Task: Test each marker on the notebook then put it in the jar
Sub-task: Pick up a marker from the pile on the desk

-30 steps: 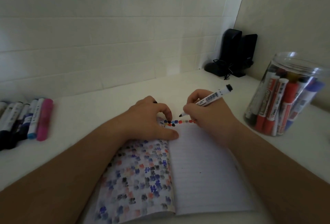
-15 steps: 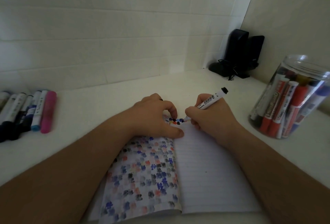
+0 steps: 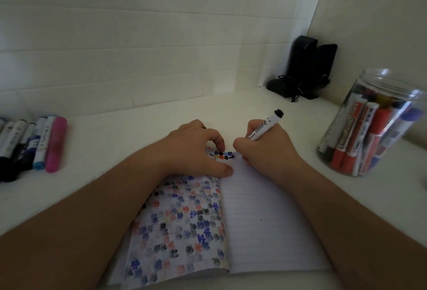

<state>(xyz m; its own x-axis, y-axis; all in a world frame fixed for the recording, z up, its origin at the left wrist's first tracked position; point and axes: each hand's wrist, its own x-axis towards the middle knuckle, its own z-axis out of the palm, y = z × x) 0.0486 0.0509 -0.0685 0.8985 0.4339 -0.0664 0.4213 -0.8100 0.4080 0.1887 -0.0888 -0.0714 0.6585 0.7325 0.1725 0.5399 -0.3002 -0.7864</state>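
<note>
An open notebook (image 3: pixel 265 220) is laid on the white worktop (image 3: pixel 138 132), its left page covered with small blots of blue, black and red ink, its right page lined and nearly bare. A short row of fresh coloured blots (image 3: pixel 225 154) is seen at the top of the pages, close to the fold.

The right hand (image 3: pixel 263 148) is clamped round a white marker (image 3: pixel 265 127), the fingers curled on its barrel. The marker is held tilted, its black end raised up and to the right, its tip brought down at the right end of the row of blots; the tip itself is hidden by the fingers, so contact with the paper cannot be told. The left hand (image 3: pixel 196 148) is pressed on the top of the left page, with the thumb laid flat along the fold and the fingers bent above the blots. Whether something small is held under those bent fingers cannot be told.

A clear jar (image 3: pixel 374 125) is stood on the worktop to the right, well apart from the notebook, and many red, blue and black markers are held upright in it. At the far left a row of markers (image 3: pixel 34 141) is laid side by side, a pink one at its right end. Two black speakers (image 3: pixel 309 67) are placed in the far corner against the wall.
</note>
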